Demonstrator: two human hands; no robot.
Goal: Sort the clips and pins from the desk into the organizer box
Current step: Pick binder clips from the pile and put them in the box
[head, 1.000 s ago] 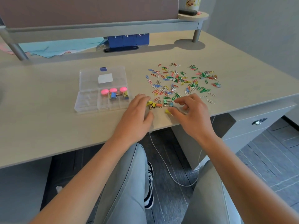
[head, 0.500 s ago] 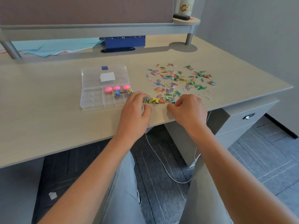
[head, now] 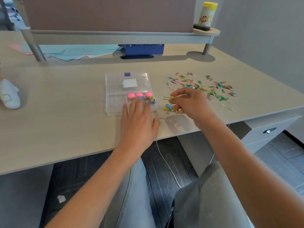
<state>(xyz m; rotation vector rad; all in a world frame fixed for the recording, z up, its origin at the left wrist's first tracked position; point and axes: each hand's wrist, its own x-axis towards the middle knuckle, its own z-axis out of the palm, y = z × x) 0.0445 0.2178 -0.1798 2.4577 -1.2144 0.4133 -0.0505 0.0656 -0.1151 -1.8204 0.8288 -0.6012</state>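
A clear organizer box lies open on the desk, its lid flipped back. Three pink pins and a few binder clips sit in its near-right compartments. My left hand lies flat, fingers straight, on the box's front edge. My right hand hovers just right of the box and pinches a yellow binder clip above the desk. Yellow and blue binder clips lie under that hand. Several coloured paper clips are scattered to the right.
The desk's front edge runs close below my hands. A white object lies at the far left. Blue papers and a blue box sit under a raised shelf, which carries a yellow-capped bottle.
My right hand has lifted a yellow binder clip off the desk and moved it toward the box. My left hand slid left from the clip pile onto the box's front edge.
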